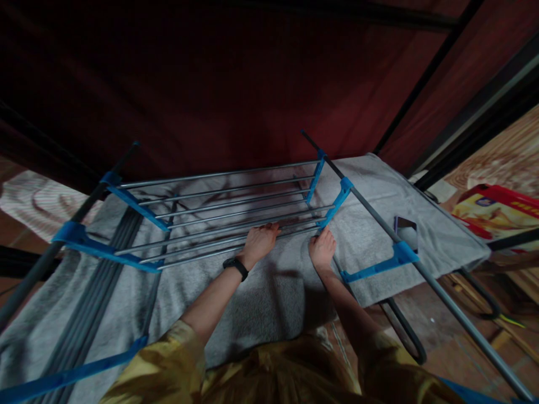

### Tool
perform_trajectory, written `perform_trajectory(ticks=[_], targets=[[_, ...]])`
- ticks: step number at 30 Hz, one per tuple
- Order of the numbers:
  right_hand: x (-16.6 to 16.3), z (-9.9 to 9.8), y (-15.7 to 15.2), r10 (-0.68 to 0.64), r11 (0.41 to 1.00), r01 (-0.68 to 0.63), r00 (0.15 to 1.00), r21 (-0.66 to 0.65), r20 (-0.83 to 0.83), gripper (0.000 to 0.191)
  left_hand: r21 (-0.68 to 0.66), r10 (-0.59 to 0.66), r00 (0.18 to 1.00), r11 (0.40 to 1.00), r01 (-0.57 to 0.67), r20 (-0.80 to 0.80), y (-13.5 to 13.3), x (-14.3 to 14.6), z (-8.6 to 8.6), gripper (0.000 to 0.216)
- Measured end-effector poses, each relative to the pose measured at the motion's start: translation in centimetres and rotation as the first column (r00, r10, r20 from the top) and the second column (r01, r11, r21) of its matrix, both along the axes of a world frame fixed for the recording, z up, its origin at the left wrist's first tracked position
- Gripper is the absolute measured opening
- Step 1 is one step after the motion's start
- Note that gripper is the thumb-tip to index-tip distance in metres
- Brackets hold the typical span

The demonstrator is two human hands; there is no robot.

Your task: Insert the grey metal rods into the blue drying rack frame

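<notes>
A grey towel (269, 292) lies spread across a metal drying rack (219, 207) with blue plastic joints. My left hand (259, 244), with a black wristband, rests palm down on the towel's far edge beside the bare rails, fingers stretched flat. A little to the right, my right hand (322, 248) presses on the towel next to a blue joint (337, 205), fingers curled against the cloth. Neither hand lifts anything.
A dark phone (406, 230) lies on the towel at the right, near the rack's side rail (442, 292). A red and yellow package (497, 213) sits at the far right. A dark red wall stands behind the rack. Tiled floor shows lower right.
</notes>
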State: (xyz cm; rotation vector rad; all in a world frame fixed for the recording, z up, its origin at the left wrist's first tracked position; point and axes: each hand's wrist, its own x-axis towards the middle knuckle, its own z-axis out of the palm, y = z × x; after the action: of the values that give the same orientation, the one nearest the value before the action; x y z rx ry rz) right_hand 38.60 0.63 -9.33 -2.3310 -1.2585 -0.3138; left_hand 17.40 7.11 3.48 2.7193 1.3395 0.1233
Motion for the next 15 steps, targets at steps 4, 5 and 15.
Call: perform_trajectory(ticks=[4, 5, 15], targets=[[0.1, 0.0, -0.1, 0.018, 1.0, -0.018, 1.0, -0.017, 0.011, 0.063, -0.001, -0.016, 1.0, 1.0, 0.016, 0.001, 0.0, 0.0, 0.1, 0.037], [0.1, 0.1, -0.2, 0.023, 1.0, -0.022, 1.0, -0.02, 0.012, 0.063, -0.001, -0.02, 1.0, 1.0, 0.02, 0.0, 0.1, 0.0, 0.2, 0.037], [0.1, 1.2, -0.1, -0.005, 0.997, 0.004, 1.0, -0.074, -0.013, 0.062, -0.037, -0.021, 0.999, 0.999, 0.02, -0.033, 0.1, 0.3, 0.8, 0.037]])
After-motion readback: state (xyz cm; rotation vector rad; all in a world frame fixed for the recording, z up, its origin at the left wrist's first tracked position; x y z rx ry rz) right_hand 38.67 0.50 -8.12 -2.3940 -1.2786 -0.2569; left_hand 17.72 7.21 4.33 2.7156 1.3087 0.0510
